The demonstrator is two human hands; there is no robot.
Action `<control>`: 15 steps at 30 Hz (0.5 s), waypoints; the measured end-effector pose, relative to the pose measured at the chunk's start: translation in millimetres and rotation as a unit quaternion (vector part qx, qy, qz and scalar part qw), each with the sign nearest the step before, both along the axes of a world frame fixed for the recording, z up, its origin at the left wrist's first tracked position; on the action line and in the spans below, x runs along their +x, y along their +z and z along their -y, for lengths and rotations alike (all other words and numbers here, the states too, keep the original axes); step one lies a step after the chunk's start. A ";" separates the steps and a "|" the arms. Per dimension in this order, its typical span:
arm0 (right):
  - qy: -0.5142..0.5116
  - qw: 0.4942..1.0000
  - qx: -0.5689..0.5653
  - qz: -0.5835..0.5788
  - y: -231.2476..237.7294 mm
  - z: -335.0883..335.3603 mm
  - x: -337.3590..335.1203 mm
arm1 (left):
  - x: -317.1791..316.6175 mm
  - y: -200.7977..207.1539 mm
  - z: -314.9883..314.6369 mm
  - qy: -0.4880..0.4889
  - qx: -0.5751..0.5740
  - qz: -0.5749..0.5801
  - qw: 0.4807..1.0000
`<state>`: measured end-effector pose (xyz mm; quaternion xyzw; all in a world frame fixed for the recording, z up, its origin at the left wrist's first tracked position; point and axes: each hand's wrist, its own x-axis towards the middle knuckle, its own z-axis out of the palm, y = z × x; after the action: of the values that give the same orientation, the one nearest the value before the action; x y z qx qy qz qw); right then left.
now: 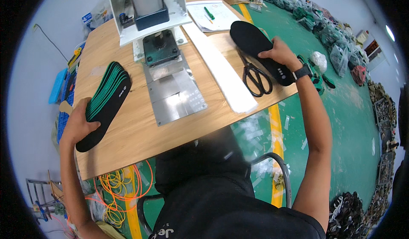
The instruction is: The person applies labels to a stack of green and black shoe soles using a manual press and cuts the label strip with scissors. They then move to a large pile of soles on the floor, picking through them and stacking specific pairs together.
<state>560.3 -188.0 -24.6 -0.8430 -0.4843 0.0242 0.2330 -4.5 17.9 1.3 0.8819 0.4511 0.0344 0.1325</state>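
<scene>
We sit at a wooden counter (132,143), with a hand out to each side. Our left hand (80,125) grips the near end of a stack of insoles (108,103), black on top with green edges fanned in layers, thumb pressed on the upper face. The stack slants over the counter's left side. Our right hand (279,55) pinches a black insole (251,39) along its outer edge, thumb on top and other fingers mostly hidden, over the counter's right side; we cannot tell whether more lie beneath it. Just beside that insole are black-handled scissors (257,78), their blades partly covered. Between our hands stands a press (147,17) with a shiny metal plate (174,98) at its base, and a long white strip (223,71) lies to the plate's right. Farther back, a green pen (208,12) rests on an open notebook (223,21).
</scene>
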 end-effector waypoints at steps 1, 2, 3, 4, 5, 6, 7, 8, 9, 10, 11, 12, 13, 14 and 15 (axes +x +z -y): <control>-0.056 0.998 -0.038 0.019 5.9 -4.6 -17.2 | -6.8 0.8 4.4 0.004 0.012 0.011 1.000; -0.031 0.998 -0.018 0.049 3.5 -5.1 -30.0 | -8.5 1.0 9.4 0.041 -0.005 0.007 0.999; -0.006 0.997 0.003 0.078 -0.3 -3.9 -43.0 | -8.1 0.4 15.2 0.077 -0.022 0.002 0.997; 0.014 0.993 0.025 0.113 2.4 -1.1 -49.5 | -7.2 -3.4 17.5 0.108 -0.039 0.005 0.993; 0.017 0.985 -0.078 0.152 -16.6 -1.8 -25.8 | -13.8 -10.6 13.2 0.050 0.012 0.029 0.998; -0.002 0.987 -0.057 0.148 -31.5 -1.3 -11.6 | -12.6 -12.8 15.8 0.023 0.035 0.041 0.998; -0.014 0.991 -0.042 0.128 -26.2 2.1 -11.3 | -12.7 -12.4 22.4 0.004 0.059 0.049 0.997; -0.026 0.994 -0.027 0.106 -18.7 5.6 -15.5 | -13.0 -11.0 28.8 -0.014 0.083 0.056 0.995; -0.043 0.997 0.006 0.065 -4.5 13.3 -16.8 | -17.1 -11.3 36.6 -0.013 0.121 0.062 0.991; -0.062 0.997 0.036 0.020 13.3 24.7 -26.1 | -28.5 -14.5 38.0 -0.033 0.172 0.095 0.980; -0.079 0.989 0.124 0.003 20.9 34.5 -37.7 | -45.2 -17.5 39.6 -0.051 0.221 0.122 0.966; -0.058 0.973 0.187 -0.119 39.7 43.2 -71.6 | -61.0 -21.0 45.2 -0.066 0.267 0.143 0.951; 0.035 0.939 0.203 -0.275 60.5 54.8 -94.3 | -69.3 -17.9 54.5 -0.046 0.286 0.175 0.941; 0.064 0.919 0.236 -0.308 76.1 66.2 -116.4 | -69.5 -11.8 61.3 -0.061 0.309 0.179 0.932; 0.099 0.902 0.271 -0.321 85.8 74.2 -127.4 | -64.1 -3.6 69.0 -0.079 0.333 0.184 0.921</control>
<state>432.8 -262.1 61.3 -0.6413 -0.4525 0.1839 0.5917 -68.6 -51.1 -2.3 0.8859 0.3103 0.3340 -0.0856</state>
